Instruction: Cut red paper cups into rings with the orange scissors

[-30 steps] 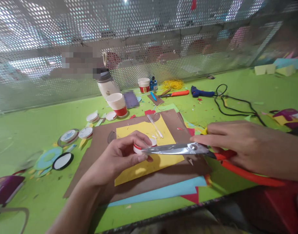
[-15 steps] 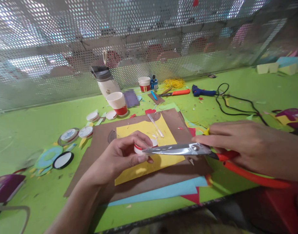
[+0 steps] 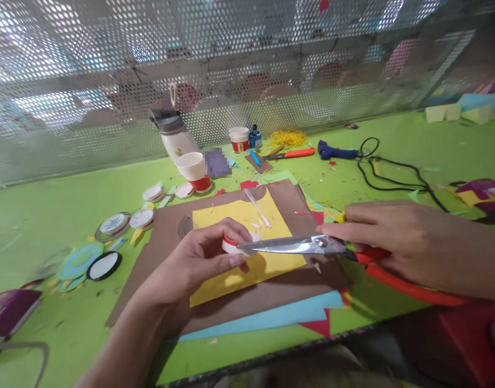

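My left hand (image 3: 199, 258) pinches a small white and red paper cup base (image 3: 231, 245) over a yellow paper sheet (image 3: 247, 242). My right hand (image 3: 397, 237) grips orange-handled scissors (image 3: 304, 245). Their steel blades point left and the tips touch the cup base. The yellow sheet lies on brown card (image 3: 288, 205), with blue paper (image 3: 280, 318) and red paper (image 3: 318, 326) under it near the table's front edge.
On the green table (image 3: 49, 199) a paper cup (image 3: 194, 170), a white bottle (image 3: 174, 137), round paper discs (image 3: 110, 226), a second pair of scissors (image 3: 291, 154), a blue glue gun (image 3: 336, 153) with black cord, and purple tools at both sides. A perforated metal screen stands behind.
The scissor blades have moved slightly left and up against the cup base. My left hand stays put.
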The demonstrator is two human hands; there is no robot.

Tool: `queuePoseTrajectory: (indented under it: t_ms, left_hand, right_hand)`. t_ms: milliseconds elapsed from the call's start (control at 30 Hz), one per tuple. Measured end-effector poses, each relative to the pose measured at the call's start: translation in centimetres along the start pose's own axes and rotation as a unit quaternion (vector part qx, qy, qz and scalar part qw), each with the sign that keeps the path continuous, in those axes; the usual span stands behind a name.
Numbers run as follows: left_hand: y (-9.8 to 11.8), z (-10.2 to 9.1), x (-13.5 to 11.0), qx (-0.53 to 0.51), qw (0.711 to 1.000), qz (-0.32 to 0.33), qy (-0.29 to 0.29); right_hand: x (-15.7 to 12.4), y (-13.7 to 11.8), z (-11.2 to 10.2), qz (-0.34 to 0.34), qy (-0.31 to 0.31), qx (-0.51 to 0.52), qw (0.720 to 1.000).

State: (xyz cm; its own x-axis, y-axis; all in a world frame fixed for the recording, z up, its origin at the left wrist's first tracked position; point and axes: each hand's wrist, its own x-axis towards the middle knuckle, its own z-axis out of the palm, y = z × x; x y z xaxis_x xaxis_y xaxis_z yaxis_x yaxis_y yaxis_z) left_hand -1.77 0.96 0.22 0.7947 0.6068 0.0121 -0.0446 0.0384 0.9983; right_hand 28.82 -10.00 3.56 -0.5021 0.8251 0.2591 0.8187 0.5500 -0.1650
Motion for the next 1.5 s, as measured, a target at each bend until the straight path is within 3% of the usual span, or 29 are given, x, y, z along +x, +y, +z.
queuePoseTrajectory:
  t_ms: [100, 433, 933, 1167, 1367, 1500]
  left_hand:
    - [-0.01, 0.00, 0.00, 0.008, 1.000, -0.003, 0.006]
    - [-0.18, 0.06, 0.11, 0.022, 1.000, -0.001, 0.014]
    - [-0.05, 0.58, 0.12, 0.005, 0.999, 0.024, 0.032]
    - [-0.17, 0.61, 0.16, 0.002, 0.999, 0.015, 0.032]
    - [-0.19, 0.30, 0.08, -0.002, 0.999, 0.004, 0.040]
    - [-0.15, 0.30, 0.10, -0.006, 0.998, 0.003, 0.070]
  right_hand:
    - [-0.15, 0.12, 0.16, 0.003, -0.036, 0.002, 0.999]
    - [-0.12, 0.12, 0.49, 0.017, -0.059, 0.010, 0.998]
    - [-0.04, -0.15, 0.51, -0.004, -0.025, -0.020, 0.999]
    - [-0.11, -0.17, 0.27, 0.000, -0.054, 0.000, 0.999]
    - [0.06, -0.38, 0.47, -0.005, -0.029, -0.008, 1.000]
    - [0.08, 0.34, 0.52, 0.036, 0.019, -0.010, 0.999]
